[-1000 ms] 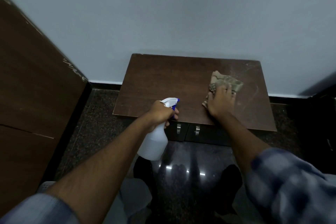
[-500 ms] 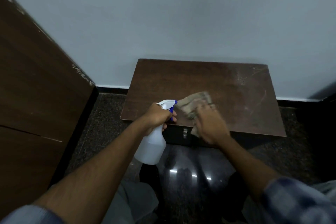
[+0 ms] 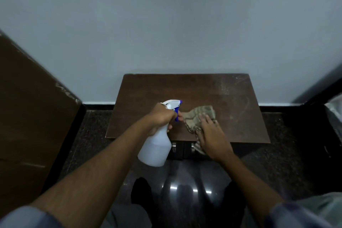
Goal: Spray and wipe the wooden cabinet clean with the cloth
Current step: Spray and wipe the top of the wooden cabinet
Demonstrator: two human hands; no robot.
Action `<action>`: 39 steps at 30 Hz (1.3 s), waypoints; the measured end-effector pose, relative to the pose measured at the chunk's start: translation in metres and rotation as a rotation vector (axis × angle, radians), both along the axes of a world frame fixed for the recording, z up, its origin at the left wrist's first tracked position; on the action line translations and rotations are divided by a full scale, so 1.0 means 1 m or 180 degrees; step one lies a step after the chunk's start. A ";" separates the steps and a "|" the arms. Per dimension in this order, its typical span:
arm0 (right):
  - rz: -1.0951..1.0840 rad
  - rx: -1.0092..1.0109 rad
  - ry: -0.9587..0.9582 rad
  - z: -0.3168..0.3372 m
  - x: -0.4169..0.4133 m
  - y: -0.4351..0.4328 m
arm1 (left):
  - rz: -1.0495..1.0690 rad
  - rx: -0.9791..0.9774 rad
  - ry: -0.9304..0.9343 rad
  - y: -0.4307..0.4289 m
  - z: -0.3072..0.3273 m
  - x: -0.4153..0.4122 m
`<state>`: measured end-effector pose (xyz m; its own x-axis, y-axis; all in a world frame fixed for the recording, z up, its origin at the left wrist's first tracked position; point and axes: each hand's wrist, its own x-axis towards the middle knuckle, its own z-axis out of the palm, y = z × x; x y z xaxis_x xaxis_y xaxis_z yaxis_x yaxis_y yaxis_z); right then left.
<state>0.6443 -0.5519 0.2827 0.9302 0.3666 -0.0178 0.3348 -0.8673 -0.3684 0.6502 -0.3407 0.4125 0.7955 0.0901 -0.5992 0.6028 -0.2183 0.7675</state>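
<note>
Centre of the frame, against the grey wall: the wooden cabinet (image 3: 166,90), dark top facing up, two small metal handles (image 3: 174,147) on its near front. On the lower middle of that top, the cloth (image 3: 199,114), tan and crumpled, pinned flat under the right hand (image 3: 211,131), fingers straight and spread, a tail of fabric hanging over the front edge. Just left of it, the spray bottle (image 3: 157,148), translucent white with a blue trigger, gripped round the neck by the left hand (image 3: 161,116), fingers curled, nozzle aimed toward the upper right. Pale streaks and dust at the top's upper right corner, so probably mid-wipe with that patch left to do. Soft and limp, most likely, the cloth: apt to bunch and slide under the palm, best pressed with a broad flat hand or gathered at its middle. Light, smooth plastic, probably, the bottle: safest taken at the neck.
</note>
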 end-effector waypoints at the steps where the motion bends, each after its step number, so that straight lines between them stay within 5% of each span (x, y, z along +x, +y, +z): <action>1: -0.0142 0.0055 -0.0088 -0.002 -0.003 -0.012 | -0.0059 0.0051 -0.0041 -0.003 0.004 0.012; 5: -0.1095 0.0057 -0.0173 -0.001 0.011 -0.031 | -0.0231 0.0213 -0.0115 -0.018 0.012 0.073; 19: -0.1505 -0.0240 0.0040 0.012 0.147 -0.054 | -0.0547 0.0508 0.0104 -0.043 -0.012 0.154; 24: -0.0589 -0.0491 -0.0131 -0.001 0.134 -0.049 | -0.0464 0.0399 0.0086 -0.033 -0.013 0.158; 28: -0.1665 -0.0263 0.0154 0.019 0.192 -0.050 | -0.0478 0.0414 0.0076 -0.032 -0.021 0.154; 33: 0.0024 -0.0287 -0.0218 0.002 0.152 -0.016 | -0.0403 0.0224 0.0039 -0.032 -0.019 0.149; 37: -0.1167 -0.0123 0.0084 0.020 0.203 -0.021 | -0.0438 0.0258 0.0045 -0.032 -0.017 0.145; 39: -0.0403 -0.0153 -0.0108 0.018 0.189 -0.003 | -0.0330 0.0252 -0.0028 -0.033 -0.016 0.144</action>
<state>0.8330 -0.5550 0.3008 0.9694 0.2457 -0.0002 0.2330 -0.9198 -0.3157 0.7937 -0.3737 0.3961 0.8082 0.0539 -0.5865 0.5672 -0.3393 0.7504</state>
